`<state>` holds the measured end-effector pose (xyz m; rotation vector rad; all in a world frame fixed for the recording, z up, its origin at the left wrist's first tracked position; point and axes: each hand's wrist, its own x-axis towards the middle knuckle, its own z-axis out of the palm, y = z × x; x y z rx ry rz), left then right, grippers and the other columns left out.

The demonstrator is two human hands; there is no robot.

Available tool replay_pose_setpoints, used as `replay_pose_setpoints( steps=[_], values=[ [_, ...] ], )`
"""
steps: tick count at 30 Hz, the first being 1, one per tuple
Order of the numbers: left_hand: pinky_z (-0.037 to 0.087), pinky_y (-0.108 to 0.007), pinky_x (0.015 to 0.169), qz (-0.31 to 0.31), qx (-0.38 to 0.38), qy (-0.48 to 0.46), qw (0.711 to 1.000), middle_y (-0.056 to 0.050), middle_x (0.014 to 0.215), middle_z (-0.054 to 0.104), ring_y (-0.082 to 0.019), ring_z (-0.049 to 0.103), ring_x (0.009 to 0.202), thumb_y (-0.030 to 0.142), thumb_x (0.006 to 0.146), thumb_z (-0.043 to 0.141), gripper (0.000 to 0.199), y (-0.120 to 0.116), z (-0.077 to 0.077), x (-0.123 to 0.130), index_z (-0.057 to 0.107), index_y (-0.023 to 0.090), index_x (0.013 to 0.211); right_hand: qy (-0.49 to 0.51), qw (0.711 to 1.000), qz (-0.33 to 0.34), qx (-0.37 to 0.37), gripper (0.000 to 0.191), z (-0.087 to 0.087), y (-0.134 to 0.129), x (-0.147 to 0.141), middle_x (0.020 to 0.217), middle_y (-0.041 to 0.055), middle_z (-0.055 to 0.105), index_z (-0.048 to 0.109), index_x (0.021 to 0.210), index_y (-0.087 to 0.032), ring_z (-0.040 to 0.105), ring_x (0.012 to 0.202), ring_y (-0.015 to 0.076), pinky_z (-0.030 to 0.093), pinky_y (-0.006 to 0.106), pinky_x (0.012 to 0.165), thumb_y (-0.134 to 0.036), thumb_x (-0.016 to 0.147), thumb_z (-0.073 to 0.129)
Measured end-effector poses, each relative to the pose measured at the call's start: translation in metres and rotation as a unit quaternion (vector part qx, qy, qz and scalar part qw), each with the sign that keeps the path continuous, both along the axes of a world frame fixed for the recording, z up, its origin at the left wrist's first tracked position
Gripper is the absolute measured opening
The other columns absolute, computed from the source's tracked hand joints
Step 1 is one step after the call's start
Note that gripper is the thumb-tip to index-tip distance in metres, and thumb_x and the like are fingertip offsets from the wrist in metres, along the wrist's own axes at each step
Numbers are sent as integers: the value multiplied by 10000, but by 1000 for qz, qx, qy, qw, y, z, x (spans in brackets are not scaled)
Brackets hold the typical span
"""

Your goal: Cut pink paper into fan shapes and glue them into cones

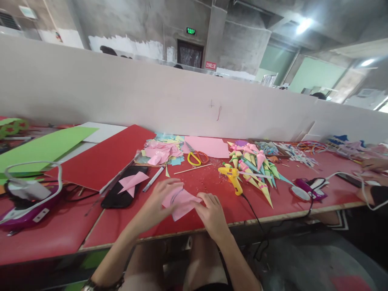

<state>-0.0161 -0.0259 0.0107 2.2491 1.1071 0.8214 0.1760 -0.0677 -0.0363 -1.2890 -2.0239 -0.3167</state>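
A piece of pink paper (181, 204) with dark curved lines on it is held between my hands, just above the red table's front part. My left hand (159, 202) grips its left side, thumb in front and fingers along the top. At the right corner, my right hand (210, 210) pinches the paper between thumb and fingers. A folded pink paper piece (133, 184) lies on a black case (117, 194) to the left, with a white marker (153, 179) beside it. Scissors with yellow and orange handles (194, 158) and a thin wooden stick (193, 169) lie beyond my hands.
To the right lie a yellow glue gun (232, 178) with a trailing cord and a pile of paper cones (257, 161). Pink scraps (162, 150), red board (103, 161) and green sheets (45, 147) lie left and back. Another person's hand (376, 165) is far right. A white partition (151, 97) closes the back.
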Motion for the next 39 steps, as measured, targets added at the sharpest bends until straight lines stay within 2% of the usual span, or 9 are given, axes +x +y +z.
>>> replay_pose_setpoints(
  steps=[2,4,6,10,15,20,26,31,39],
  values=[
    [393,-385,953,-111,-2,84,990,-65,1360,399,-251,362,1240,333,702,607,614,-14,-9,1,400,300,1280,-24,999,-6,-40,141,-9,-1,1,847,32,623,671,810,-231,518,763,169,385,293,670,-148,823,557],
    [402,-402,951,-142,-19,127,981,-60,1340,429,-259,387,1224,329,645,674,746,-25,-21,2,345,321,1314,-41,995,8,-89,124,-15,-3,3,785,21,619,665,764,-218,516,730,161,373,284,641,-144,810,576],
    [417,-398,936,-105,-11,129,986,-62,1260,510,-243,464,1151,296,665,666,649,-30,-35,5,421,299,1266,-39,989,35,-136,119,-16,-6,6,781,16,617,665,808,-222,518,736,158,374,281,644,-143,810,576],
    [481,-323,810,-40,41,113,992,-38,1040,636,-183,586,940,212,808,501,254,-30,-53,10,614,266,1029,49,972,87,-214,149,-11,-9,15,884,18,628,649,928,-232,535,823,162,398,292,728,-171,814,576],
    [495,-267,731,-20,72,96,993,-28,950,670,-155,620,847,233,862,417,251,-25,-55,11,666,239,893,162,937,119,-286,133,-7,-7,25,904,26,612,648,891,-204,544,866,155,422,273,787,-136,795,585],
    [493,-259,701,2,85,87,993,-21,856,672,-152,610,797,254,842,454,226,-23,-53,9,671,226,787,207,928,102,-292,130,-6,-4,27,830,23,592,645,775,-193,558,802,142,429,250,740,-132,820,540],
    [487,-239,668,29,84,76,993,-16,821,671,-143,608,762,267,834,455,218,-23,-54,10,657,222,769,193,945,52,-260,94,-16,-1,25,795,20,562,617,741,-195,548,784,155,431,266,725,-175,809,556],
    [484,-262,690,40,78,86,992,-7,823,676,-154,609,772,280,809,497,156,-24,-56,11,646,233,800,146,960,8,-238,67,-18,-3,24,814,25,550,587,734,-198,531,791,170,430,292,727,-167,789,564],
    [466,-272,696,48,68,98,992,-5,840,680,-160,609,791,273,819,489,163,-24,-56,12,644,229,788,138,960,-1,-245,169,-12,-6,27,844,35,556,591,823,-202,518,819,180,427,307,752,-87,807,468]
  ],
)
